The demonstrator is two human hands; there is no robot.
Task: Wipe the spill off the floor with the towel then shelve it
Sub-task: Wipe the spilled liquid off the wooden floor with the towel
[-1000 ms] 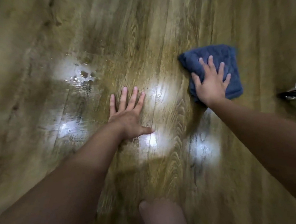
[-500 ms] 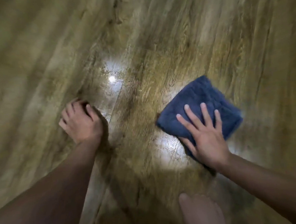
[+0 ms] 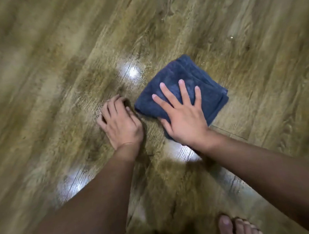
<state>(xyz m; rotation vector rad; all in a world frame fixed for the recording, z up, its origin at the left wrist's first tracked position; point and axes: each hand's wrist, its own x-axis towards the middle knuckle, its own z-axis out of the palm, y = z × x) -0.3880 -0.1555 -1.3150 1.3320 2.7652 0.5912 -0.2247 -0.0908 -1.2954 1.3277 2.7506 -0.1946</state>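
Observation:
A folded dark blue towel (image 3: 205, 84) lies flat on the wooden floor (image 3: 38, 88). My right hand (image 3: 183, 114) presses down on it with fingers spread, palm over its near edge. My left hand (image 3: 120, 122) rests on the floor just left of the towel, fingers curled under, holding nothing. A wet sheen with fine droplets (image 3: 134, 72) glints on the boards just beyond my left hand and left of the towel's far corner.
My bare foot (image 3: 236, 228) shows at the bottom edge, near right. Bright light reflections sit on the floor under my right wrist (image 3: 181, 151) and by my left forearm (image 3: 72, 184). Wooden boards stretch all around.
The towel under my right hand has slid left across the floor toward my left hand. My left hand went from flat and spread to curled, and now sits close beside the towel.

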